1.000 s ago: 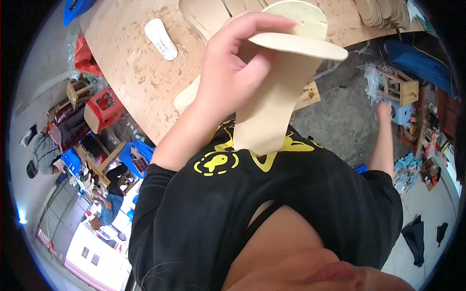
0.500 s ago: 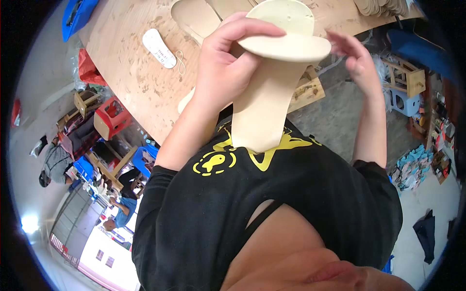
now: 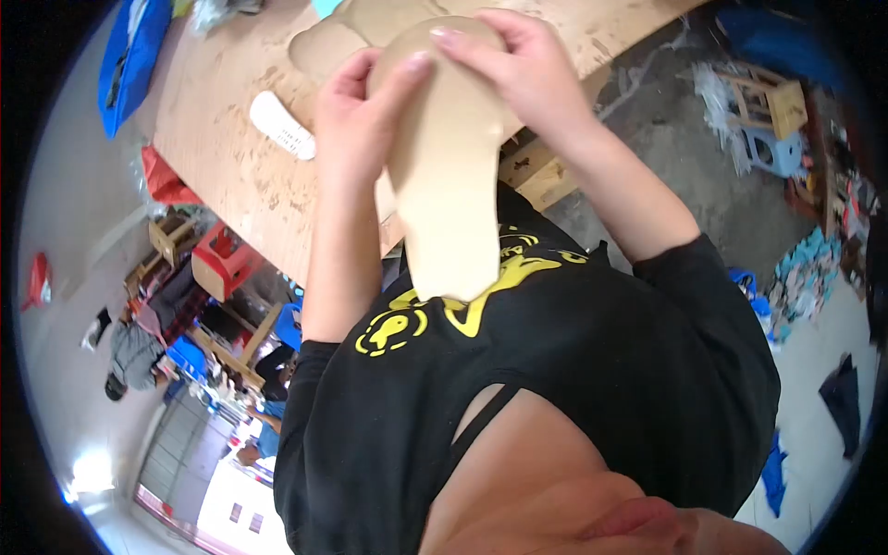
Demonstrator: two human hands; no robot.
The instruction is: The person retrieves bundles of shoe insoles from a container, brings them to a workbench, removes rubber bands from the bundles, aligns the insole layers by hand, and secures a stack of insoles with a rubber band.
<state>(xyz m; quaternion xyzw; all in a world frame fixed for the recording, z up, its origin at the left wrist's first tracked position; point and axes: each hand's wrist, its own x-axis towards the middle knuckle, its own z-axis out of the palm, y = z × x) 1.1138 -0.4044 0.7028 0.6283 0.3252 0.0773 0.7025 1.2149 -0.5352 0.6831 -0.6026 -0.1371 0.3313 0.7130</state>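
A beige insole (image 3: 449, 185) hangs in front of my chest, its wide rounded end up between my hands and its narrower end against my black shirt. My left hand (image 3: 361, 116) grips its left edge, thumb on the face and fingers curled behind. My right hand (image 3: 536, 79) pinches the upper right edge, with the thumb pressed near the top. The fingers behind the insole are partly hidden. Beyond my left hand, another flat beige insole-shaped piece (image 3: 326, 42) lies on the wooden table (image 3: 222, 111).
A white elongated object with dark markings (image 3: 282, 126) lies on the table. Left are a blue bin (image 3: 134, 65), a red stool (image 3: 222, 262) and a person in grey (image 3: 134, 356). Right are a wooden stool (image 3: 782, 102) and a pile of light-blue scraps (image 3: 805, 273).
The insole was bent over at its top in my left hand, with my right hand apart from it. Now it is unfolded, and my right hand has moved left and holds its upper edge.
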